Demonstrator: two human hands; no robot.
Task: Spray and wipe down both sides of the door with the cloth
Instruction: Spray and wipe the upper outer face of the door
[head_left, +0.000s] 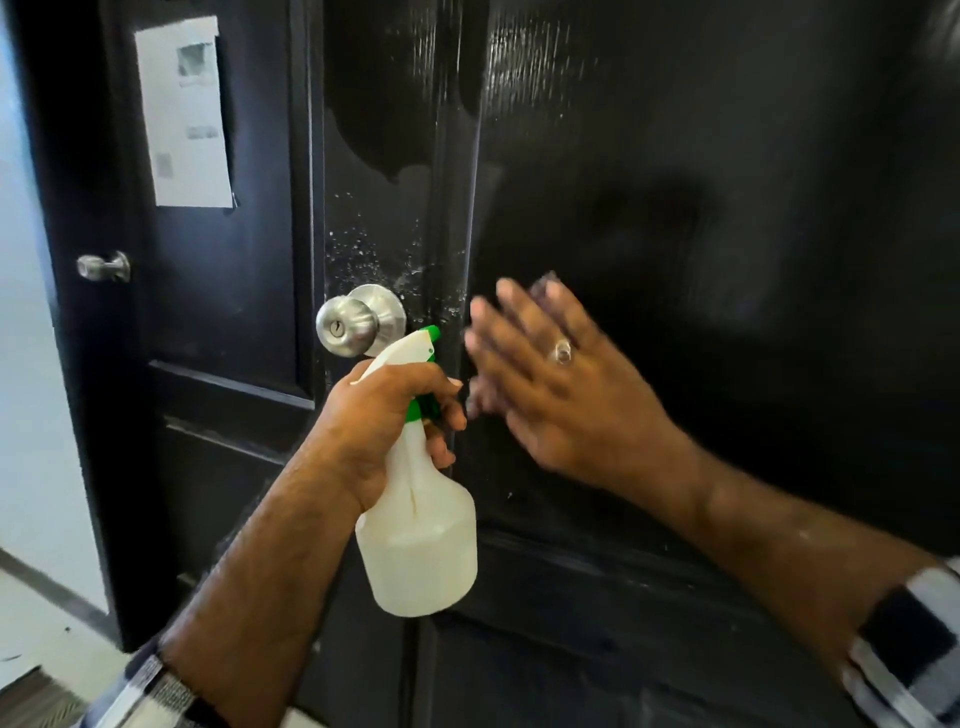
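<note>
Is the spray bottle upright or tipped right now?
Nearly upright: the spray bottle hangs base-down in the left hand, nozzle on top toward the door.

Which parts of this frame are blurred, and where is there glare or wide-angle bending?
Head view: the right hand is motion-blurred, fingers smeared, while the left hand and spray bottle are sharper; light glares in streaks on the black door at upper centre; the paper notice is unreadable; the door edges bow near the left border.
</note>
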